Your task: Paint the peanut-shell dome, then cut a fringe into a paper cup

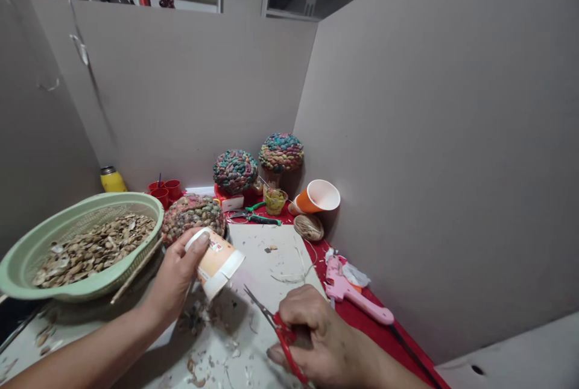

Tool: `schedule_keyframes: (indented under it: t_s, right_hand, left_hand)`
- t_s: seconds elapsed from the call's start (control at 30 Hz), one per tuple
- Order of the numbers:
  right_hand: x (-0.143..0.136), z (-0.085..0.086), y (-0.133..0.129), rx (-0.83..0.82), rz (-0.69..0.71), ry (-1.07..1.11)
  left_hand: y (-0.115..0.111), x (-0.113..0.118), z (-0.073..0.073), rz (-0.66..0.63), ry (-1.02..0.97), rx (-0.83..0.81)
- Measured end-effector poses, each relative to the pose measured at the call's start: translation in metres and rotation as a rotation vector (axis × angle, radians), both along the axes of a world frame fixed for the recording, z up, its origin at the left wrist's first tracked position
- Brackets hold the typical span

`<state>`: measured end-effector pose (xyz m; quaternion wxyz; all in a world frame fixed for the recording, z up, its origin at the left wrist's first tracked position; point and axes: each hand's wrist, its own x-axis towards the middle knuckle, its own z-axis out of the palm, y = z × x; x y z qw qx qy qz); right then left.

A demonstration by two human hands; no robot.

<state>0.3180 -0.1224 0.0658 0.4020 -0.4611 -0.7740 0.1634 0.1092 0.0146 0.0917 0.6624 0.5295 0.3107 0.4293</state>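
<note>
My left hand grips a small white and orange paper cup, tilted, with its fingers behind it and the thumb on the near side. In my right hand is a pair of red-handled scissors, the blades slightly parted and pointing toward the cup without touching it. Below both hands lies a pale board strewn with shell bits and scraps. Just behind the cup sits a round shell-covered piece in brown and pink.
A green basket of shells stands at the left. Two colourful domes, pliers, red cups and an orange cup are at the back. A pink glue gun lies right, beside the grey partition.
</note>
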Motion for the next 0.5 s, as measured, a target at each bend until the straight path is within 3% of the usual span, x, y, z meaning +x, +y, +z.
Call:
schedule_keyframes:
  t_s: [0.1,0.23,0.37,0.5]
  right_hand:
    - [0.001,0.001,0.002,-0.234,0.057,0.120]
    - [0.004,-0.001,0.006,-0.335,0.022,0.207]
    - [0.002,-0.009,0.009,-0.281,-0.025,0.300]
    - [-0.001,-0.012,0.010,-0.135,-0.170,0.546]
  left_hand:
    - [0.000,-0.002,0.000,0.013,-0.018,0.018]
    - [-0.003,-0.004,-0.001,0.025,-0.026,0.030]
    - [-0.005,-0.003,-0.001,0.072,-0.021,0.052]
    - [-0.011,0.000,0.003,0.149,0.000,0.079]
